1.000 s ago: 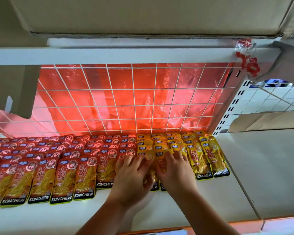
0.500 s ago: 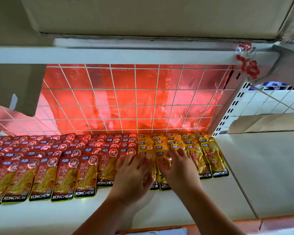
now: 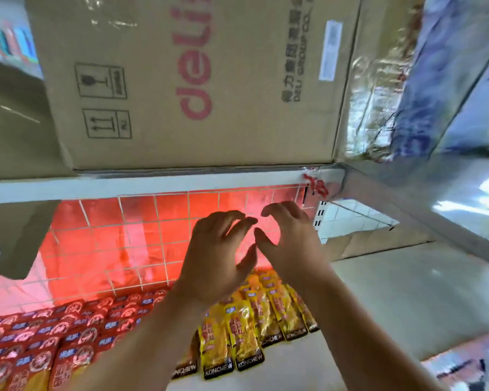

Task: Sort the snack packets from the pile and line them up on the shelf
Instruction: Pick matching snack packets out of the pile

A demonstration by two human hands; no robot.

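Note:
Red snack packets lie in overlapping rows on the left of the white shelf. Yellow snack packets lie in rows beside them on the right, labelled KONCHEW at the front. My left hand and my right hand hover side by side above the yellow packets, lifted clear of them. Both have loosely curved fingers and hold nothing. My forearms hide part of the packet rows.
A white wire grid with a red foil sheet behind it backs the shelf. A large cardboard box sits on the upper shelf board overhead. A grey surface lies to the right.
Both hands have lifted off the yellow packets and risen toward the upper shelf board. The view has tilted up, bringing the cardboard box into sight.

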